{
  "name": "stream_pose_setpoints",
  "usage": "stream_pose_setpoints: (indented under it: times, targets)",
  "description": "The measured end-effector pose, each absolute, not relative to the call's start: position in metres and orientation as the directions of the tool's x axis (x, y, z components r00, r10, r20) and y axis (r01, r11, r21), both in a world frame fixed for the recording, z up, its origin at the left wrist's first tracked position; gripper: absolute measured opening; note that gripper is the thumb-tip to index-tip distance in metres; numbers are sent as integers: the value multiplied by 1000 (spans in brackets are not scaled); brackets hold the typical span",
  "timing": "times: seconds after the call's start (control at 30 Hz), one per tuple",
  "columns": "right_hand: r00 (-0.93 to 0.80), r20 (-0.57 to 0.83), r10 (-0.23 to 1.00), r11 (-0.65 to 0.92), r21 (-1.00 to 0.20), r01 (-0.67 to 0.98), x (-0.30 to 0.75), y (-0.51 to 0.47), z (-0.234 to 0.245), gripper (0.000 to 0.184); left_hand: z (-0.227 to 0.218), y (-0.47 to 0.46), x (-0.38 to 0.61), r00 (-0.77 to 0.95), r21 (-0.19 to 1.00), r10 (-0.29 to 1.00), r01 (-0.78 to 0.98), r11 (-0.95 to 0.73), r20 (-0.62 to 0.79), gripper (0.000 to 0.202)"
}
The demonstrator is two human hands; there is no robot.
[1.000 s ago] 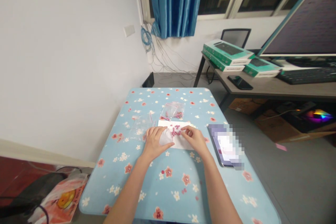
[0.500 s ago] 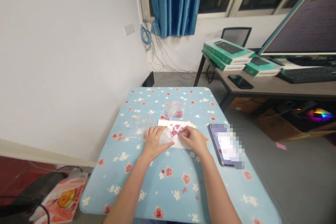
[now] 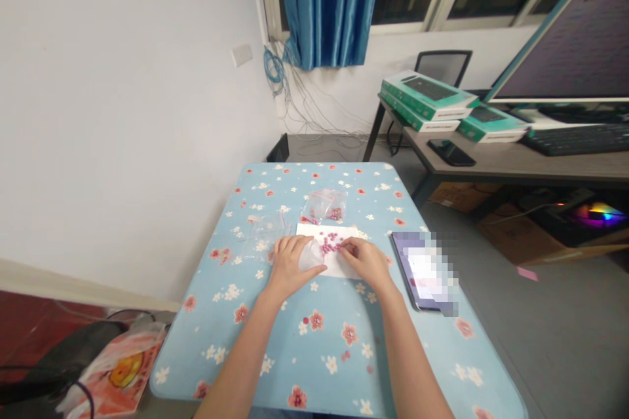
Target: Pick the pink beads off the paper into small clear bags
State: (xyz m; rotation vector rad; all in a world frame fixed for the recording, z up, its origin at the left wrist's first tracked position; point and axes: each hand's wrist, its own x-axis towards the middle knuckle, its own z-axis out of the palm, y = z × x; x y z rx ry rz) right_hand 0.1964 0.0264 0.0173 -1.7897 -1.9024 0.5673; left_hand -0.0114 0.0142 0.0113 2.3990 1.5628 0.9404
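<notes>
Several small pink beads (image 3: 330, 245) lie scattered on a white sheet of paper (image 3: 339, 270). My left hand (image 3: 289, 263) rests over the paper's left part, with its thumb and fingers around a translucent plastic bag (image 3: 309, 255) whose edge reaches the beads. At the right side of the beads, my right hand (image 3: 366, 258) is closed in a pinch, its fingertips touching down by the outermost ones. Whatever sits between those fingertips is too small to make out. Just behind the paper lies a clear zip bag (image 3: 325, 203) with more pink beads in it.
Another clear plastic bag (image 3: 260, 236) lies left of the paper on the flowered table (image 3: 275, 353). A tablet-like device (image 3: 407, 275), partly blurred, lies near the right edge. Beyond stands a desk (image 3: 511, 163) with keyboard boxes (image 3: 427, 98), a phone (image 3: 451, 152) and a monitor (image 3: 570, 46).
Almost nothing differs. The view has shifted very slightly, and both hands keep their places at the bag and the beads.
</notes>
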Motion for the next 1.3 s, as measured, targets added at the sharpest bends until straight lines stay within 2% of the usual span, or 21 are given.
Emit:
stream_pose_setpoints:
  times: [0.47, 0.63, 0.77, 0.87, 1.03, 1.3]
  targets:
    - [-47, 52, 998, 68, -560, 825, 196, 23, 20, 18, 11, 14, -11, 275, 418, 862, 785, -457, 426, 56]
    - [-74, 95, 993, 118, -662, 740, 196, 23, 22, 18, 11, 14, -11, 279, 426, 865, 781, -457, 417, 55]
    - [-143, 125, 982, 184, -812, 554, 189, 22, 24, 19, 12, 14, -11, 298, 435, 864, 768, -470, 406, 58]
    - [-210, 130, 969, 212, -874, 438, 181, 20, 25, 18, 14, 13, -11, 320, 440, 858, 754, -487, 402, 63]
    - [-277, 120, 953, 228, -887, 402, 173, 17, 24, 17, 13, 13, -11, 328, 432, 851, 752, -498, 410, 65]
    - [-239, 110, 965, 204, -885, 418, 181, 21, 23, 20, 11, 14, -12, 323, 434, 844, 746, -505, 428, 64]
